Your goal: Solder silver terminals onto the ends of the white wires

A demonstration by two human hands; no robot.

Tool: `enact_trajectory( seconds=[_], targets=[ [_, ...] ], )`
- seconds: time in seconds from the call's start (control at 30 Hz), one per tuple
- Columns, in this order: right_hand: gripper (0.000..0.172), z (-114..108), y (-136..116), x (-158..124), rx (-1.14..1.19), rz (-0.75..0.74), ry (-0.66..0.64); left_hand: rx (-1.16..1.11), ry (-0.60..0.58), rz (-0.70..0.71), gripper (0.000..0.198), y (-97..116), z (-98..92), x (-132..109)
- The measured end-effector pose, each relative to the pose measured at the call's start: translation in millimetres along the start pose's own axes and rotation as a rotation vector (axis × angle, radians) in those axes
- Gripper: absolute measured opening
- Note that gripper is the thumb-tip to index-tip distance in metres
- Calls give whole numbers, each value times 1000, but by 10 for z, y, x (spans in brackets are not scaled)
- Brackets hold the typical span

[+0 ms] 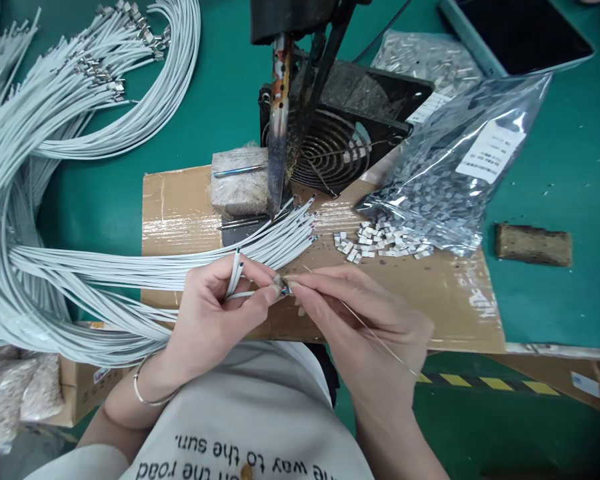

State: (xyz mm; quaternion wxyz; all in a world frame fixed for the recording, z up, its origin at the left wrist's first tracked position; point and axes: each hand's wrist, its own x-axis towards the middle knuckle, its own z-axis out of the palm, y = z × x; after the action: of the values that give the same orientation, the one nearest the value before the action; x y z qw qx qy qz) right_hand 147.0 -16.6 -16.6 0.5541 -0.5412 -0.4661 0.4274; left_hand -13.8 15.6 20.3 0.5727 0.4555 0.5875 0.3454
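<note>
My left hand is closed on a few white cables, their stripped ends showing dark and coloured inner wires. Thumb and index finger pinch one cable end at a small metal connector. The fingertips of my right hand meet the connector from the other side. A thin wire, which looks like solder, runs across the right palm and between its fingers. Just beyond my hands lies a bundle of white cables with exposed ends. Above it, a soldering iron points down from a stand. How the wires sit in the connector is hidden by the fingers.
Loose metal connectors lie on the cardboard, beside a clear bag of them. Behind the iron stands a black fan. A wrapped block, coiled cables, a brown block and a phone are around.
</note>
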Motion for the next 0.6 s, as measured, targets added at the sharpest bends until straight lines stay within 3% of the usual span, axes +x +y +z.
enact_trajectory(
  seconds=[0.6],
  targets=[
    [25,-6,15,0,-177,-90,28,-40,1,1,13,12,31,63]
  ],
)
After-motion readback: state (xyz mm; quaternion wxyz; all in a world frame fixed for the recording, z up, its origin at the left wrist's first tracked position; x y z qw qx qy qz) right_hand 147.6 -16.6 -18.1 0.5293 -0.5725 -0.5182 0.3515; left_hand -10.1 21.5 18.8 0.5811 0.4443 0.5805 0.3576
